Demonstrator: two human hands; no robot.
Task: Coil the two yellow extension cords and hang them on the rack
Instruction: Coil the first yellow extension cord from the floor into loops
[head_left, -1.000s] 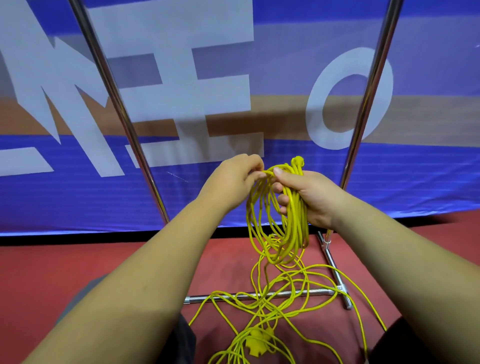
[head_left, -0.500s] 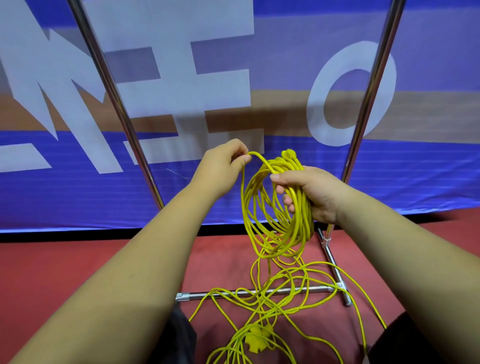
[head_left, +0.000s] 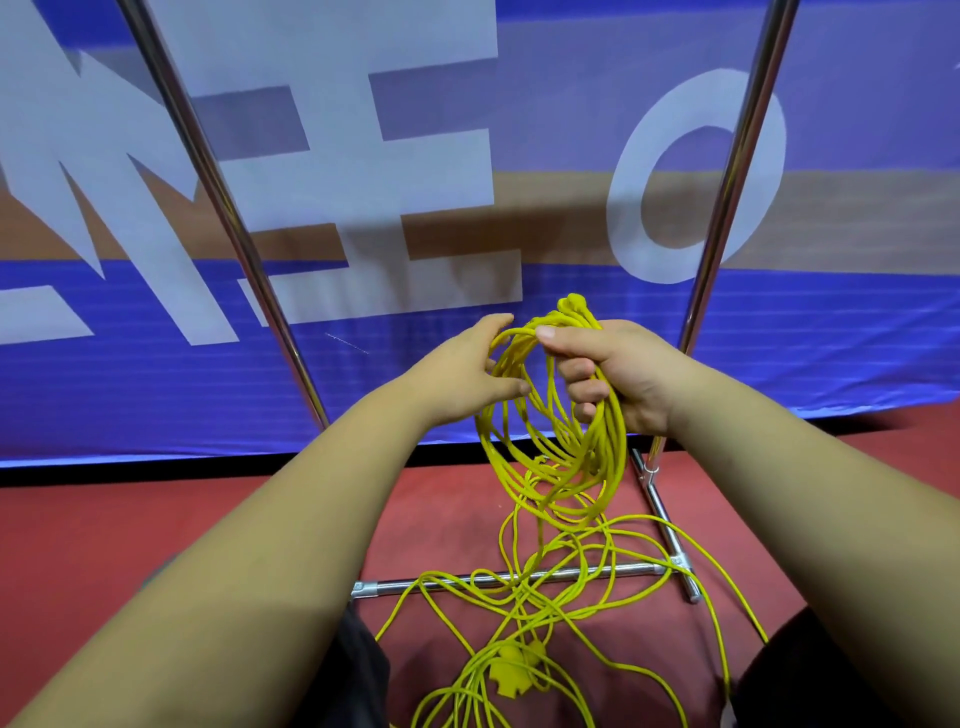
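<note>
Right hand: the right hand (head_left: 623, 374) is gripping the top of the coil (head_left: 614, 441), fingers curling round the bundled loops and thumb pressing across them.
Left hand: the left hand (head_left: 457, 369) is staying open just beside the coil's left side, thumb and fingers spreading around an outer loop; whether it is touching the strand is unclear.
Coil: the yellow loops are dangling in mid-air from the right hand, between the rack's uprights.
Loose cord: the loose cord (head_left: 519, 608) is trailing down from the coil and lying tangled on the red floor (head_left: 156, 519), crossing the rack (head_left: 236, 228) at its base bar.
Plug: a yellow plug (head_left: 511, 673) is lying among the strands, nearer the person.
Backdrop: a blue banner (head_left: 519, 130) with white letters is hanging behind the rack.
</note>
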